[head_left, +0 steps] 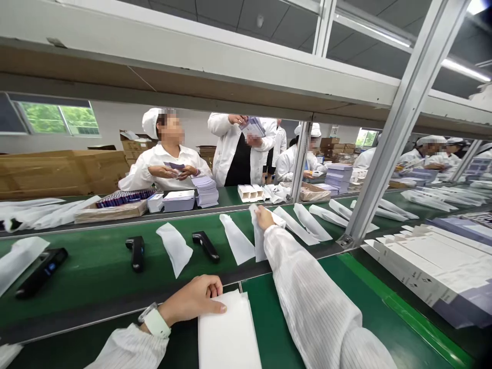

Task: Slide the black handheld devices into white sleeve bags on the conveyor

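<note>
My left hand (196,298) is at the top edge of a stack of flat white bags (228,335), thumb lying on the top one and fingers curled at the edge. It wears a watch with a pale green strap (157,321). My right hand (265,218) reaches over the green conveyor belt (96,259), fingers closed on the upper end of a white bag (260,243). What that bag contains is hidden. Left of it on the belt lie another white bag (237,240), a black pistol-shaped device (206,247), a further bag (175,249) and a second black device (136,253).
A metal post (403,123) rises to the right of my right arm, below a long overhead shelf (192,56). Flat printed cartons (434,266) lie at right. Co-workers in white sit and stand across the belt, near purple box stacks (205,192) and a parts tray (111,205).
</note>
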Available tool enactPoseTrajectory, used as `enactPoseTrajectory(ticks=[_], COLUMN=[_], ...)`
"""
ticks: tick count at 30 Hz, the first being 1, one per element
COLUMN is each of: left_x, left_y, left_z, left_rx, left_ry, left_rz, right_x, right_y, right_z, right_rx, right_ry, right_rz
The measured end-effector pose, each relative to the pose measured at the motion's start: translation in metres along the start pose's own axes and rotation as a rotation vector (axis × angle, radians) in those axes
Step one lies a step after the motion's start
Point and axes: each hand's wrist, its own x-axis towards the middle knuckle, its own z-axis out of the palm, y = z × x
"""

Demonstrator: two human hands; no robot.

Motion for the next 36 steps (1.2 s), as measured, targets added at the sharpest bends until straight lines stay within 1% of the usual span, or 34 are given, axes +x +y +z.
enactPoseTrajectory(ticks=[2,3,4,6,7,9,11,12,14,15,16,18,20,21,22,24,26,29,31,36], left_x=[0.0,0.001,0.001,0.0,-0.001,-0.004,-0.008,-0.01,-0.013,-0.014,-0.015,-0.017,-0.018,-0.018,-0.018,-0.018,-0.018,-0.018,-0.018,-0.02], left_y=[-0.001,-0.001,-0.001,0.0,0.001,0.003,0.005,0.005,0.004,0.002,0.0,-0.004,-0.008,-0.009,-0.01,-0.01,-0.009,-0.006,-0.005,-0.005], left_z=[-0.001,-0.001,0.0,0.002,0.004,0.006,0.009,0.011,0.015,0.017,0.018,0.021,0.023,0.024,0.024,0.024,0.023,0.023,0.023,0.024], left_rx=[-0.002,0.005,0.016,0.052,0.076,0.122,0.154,0.162,0.184,0.2,0.214,0.245,0.299,0.342,0.393,0.493,0.558,0.607,0.619,0.609], left_ry=[0.024,0.041,0.062,0.114,0.144,0.197,0.231,0.251,0.302,0.328,0.348,0.359,0.374,0.395,0.424,0.484,0.504,0.471,0.452,0.489], left_rz=[0.009,0.013,0.015,0.002,-0.007,-0.012,0.018,0.038,0.059,0.064,0.074,0.12,0.189,0.225,0.254,0.294,0.301,0.275,0.261,0.252], right_x=[-0.016,-0.025,-0.034,-0.051,-0.059,-0.07,-0.074,-0.073,-0.068,-0.065,-0.063,-0.064,-0.071,-0.076,-0.081,-0.091,-0.097,-0.101,-0.101,-0.098], right_y=[-0.009,-0.017,-0.027,-0.047,-0.056,-0.068,-0.069,-0.067,-0.061,-0.057,-0.055,-0.055,-0.061,-0.065,-0.069,-0.077,-0.083,-0.085,-0.083,-0.08], right_z=[0.02,0.03,0.042,0.064,0.075,0.092,0.1,0.1,0.092,0.084,0.074,0.051,0.026,0.015,0.006,-0.006,-0.01,-0.007,-0.004,-0.002], right_rx=[-0.053,-0.07,-0.082,-0.1,-0.103,-0.084,-0.039,0.005,0.09,0.154,0.266,0.606,0.975,1.1,1.155,1.17,1.147,1.118,1.108,1.093], right_ry=[-0.035,-0.075,-0.136,-0.307,-0.385,-0.472,-0.477,-0.463,-0.441,-0.427,-0.42,-0.447,-0.51,-0.548,-0.584,-0.634,-0.674,-0.701,-0.69,-0.668], right_rz=[-0.044,-0.087,-0.137,-0.23,-0.244,-0.196,-0.108,-0.062,0.005,0.041,0.079,0.14,0.178,0.19,0.195,0.208,0.204,0.176,0.175,0.178])
